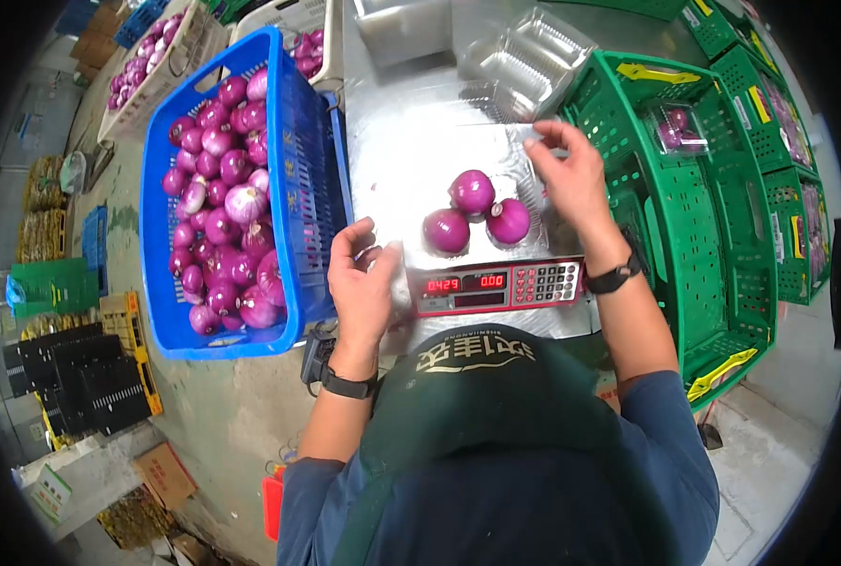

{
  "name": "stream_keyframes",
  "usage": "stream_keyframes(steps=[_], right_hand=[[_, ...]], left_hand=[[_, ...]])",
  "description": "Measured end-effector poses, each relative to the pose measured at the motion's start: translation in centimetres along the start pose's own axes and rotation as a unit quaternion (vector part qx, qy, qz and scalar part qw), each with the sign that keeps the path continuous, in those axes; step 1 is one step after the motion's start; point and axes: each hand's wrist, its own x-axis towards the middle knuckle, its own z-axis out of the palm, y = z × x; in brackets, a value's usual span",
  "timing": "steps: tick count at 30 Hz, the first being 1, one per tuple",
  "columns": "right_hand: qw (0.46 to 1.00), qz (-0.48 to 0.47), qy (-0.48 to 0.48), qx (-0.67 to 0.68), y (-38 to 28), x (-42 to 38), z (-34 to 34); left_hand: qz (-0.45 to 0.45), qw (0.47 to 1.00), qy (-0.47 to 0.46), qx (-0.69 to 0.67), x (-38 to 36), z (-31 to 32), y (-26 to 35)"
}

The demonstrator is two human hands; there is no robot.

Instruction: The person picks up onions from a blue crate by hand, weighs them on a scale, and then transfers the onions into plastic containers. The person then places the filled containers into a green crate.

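Observation:
Three peeled red onions, among them a top onion [472, 191], a left onion [447, 231] and a right onion [508, 222], sit close together on the shiny platform of a digital scale [498, 289]. Its red display reads 0.429 and 0.00. My left hand [362, 283] hovers at the left side of the scale, fingers loosely bent, thumb apart, nothing in it. At the platform's upper right corner is my right hand [571, 174], its thumb and index finger parted near the edge.
To the left stands a blue crate [293, 189] full of red onions. A green crate [661, 245] on the right holds a clear pack of onions [677, 129]. Clear plastic trays [534, 58] lie behind the scale. More green crates [774, 123] line the far right.

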Motion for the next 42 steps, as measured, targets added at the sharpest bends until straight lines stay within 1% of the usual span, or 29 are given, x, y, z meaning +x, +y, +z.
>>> stream_keyframes(steps=[1,2,4,5,7,10,11,12,13,14,15,16,18,19,20,21,22,24,25,29,32,33,34,36,37,39,40,41,42], right_hand=[[1.0,0.02,0.002,0.006,0.3,0.9,0.4],[0.999,0.036,-0.003,0.023,1.3,2.0,1.1],[0.997,0.073,-0.016,0.015,2.0,3.7,2.4],[0.995,0.096,-0.021,0.029,2.4,4.5,3.2],[0.988,0.144,-0.026,0.057,2.8,5.6,4.5],[0.963,0.201,-0.083,0.158,1.9,6.6,3.8],[0.97,0.149,-0.088,0.173,1.5,6.2,3.0],[0.981,0.105,-0.09,0.138,0.7,5.2,1.9],[0.994,0.019,-0.11,0.019,-1.1,3.1,-0.1],[0.986,-0.118,-0.106,-0.048,-0.1,1.0,-1.5],[0.972,-0.188,-0.113,-0.09,0.1,-1.2,-2.8],[0.957,-0.157,-0.191,-0.154,-0.3,-3.1,-4.6],[0.941,-0.037,-0.324,-0.088,-0.8,-6.4,-6.3],[0.935,0.053,-0.344,-0.066,-1.9,-7.3,-6.7],[0.945,0.089,-0.31,-0.059,-2.1,-8.1,-6.5],[0.959,0.137,-0.246,0.024,0.4,-9.0,-5.1],[0.961,0.178,-0.181,0.11,2.8,-9.5,-3.8],[0.941,0.24,-0.165,0.171,1.8,-9.7,-3.6],[0.939,0.24,-0.157,0.189,0.6,-10.0,-4.2],[0.967,0.1,-0.095,0.214,-2.6,-9.8,-5.8],[0.974,0.034,-0.101,0.2,-5.2,-8.3,-7.6],[0.959,-0.056,-0.069,0.268,-8.2,-7.6,-8.4],[0.926,-0.074,-0.07,0.365,-8.7,-6.9,-7.8],[0.936,-0.061,0.003,0.347,-10.3,-5.9,-6.8],[0.905,-0.017,0.015,0.426,-11.6,-5.4,-7.2],[0.916,-0.035,0.067,0.393,-10.5,-3.2,-8.4],[0.92,-0.042,0.094,0.377,-9.9,-2.0,-9.4],[0.926,-0.06,0.151,0.34,-9.5,-1.1,-10.9],[0.902,-0.035,0.164,0.398,-9.5,-0.4,-12.8]], left_hand=[[-0.016,0.999,0.005,-0.037,-0.3,-0.3,0.1],[-0.026,0.999,0.001,-0.046,-0.5,-0.6,-0.3],[-0.037,0.997,-0.01,-0.067,-0.4,-0.9,-1.1],[-0.081,0.991,-0.028,-0.099,-0.6,-1.0,-1.2],[-0.166,0.977,-0.076,-0.112,-1.2,-0.6,-1.0],[-0.259,0.937,-0.17,-0.159,-1.8,0.0,-1.2],[-0.267,0.926,-0.186,-0.191,-2.0,-0.1,-0.8],[-0.275,0.911,-0.21,-0.223,-2.0,-0.1,-0.4],[-0.271,0.908,-0.217,-0.233,-2.0,-0.3,-0.4],[-0.269,0.904,-0.227,-0.243,-1.8,-0.6,-0.5],[-0.254,0.905,-0.227,-0.255,-1.9,-0.7,-0.7],[-0.241,0.905,-0.226,-0.267,-1.9,-0.6,-1.0],[-0.25,0.902,-0.219,-0.275,-1.5,-0.3,-1.4],[-0.261,0.913,-0.187,-0.252,-1.3,0.5,-1.1],[-0.257,0.917,-0.189,-0.24,-1.2,1.0,-1.2],[-0.25,0.922,-0.189,-0.228,-1.1,1.3,-1.5],[-0.242,0.927,-0.187,-0.216,-0.8,1.6,-1.7],[-0.208,0.939,-0.191,-0.196,-0.7,1.5,-1.6],[-0.182,0.945,-0.197,-0.189,-0.7,1.3,-1.3],[-0.103,0.956,-0.203,-0.186,-1.8,1.4,2.3],[-0.044,0.952,-0.238,-0.187,-2.4,1.4,5.2],[-0.025,0.95,-0.249,-0.186,-2.7,1.6,6.0],[-0.003,0.948,-0.259,-0.187,-2.8,2.0,6.9],[0.03,0.951,-0.272,-0.146,-3.0,2.8,8.4],[0.045,0.949,-0.281,-0.132,-3.2,3.1,9.1],[0.06,0.943,-0.314,-0.09,-2.7,3.5,9.9],[0.084,0.946,-0.3,-0.085,-2.6,3.3,10.5],[0.107,0.949,-0.285,-0.079,-2.7,3.0,11.3],[0.128,0.952,-0.269,-0.074,-2.5,2.8,11.7]])
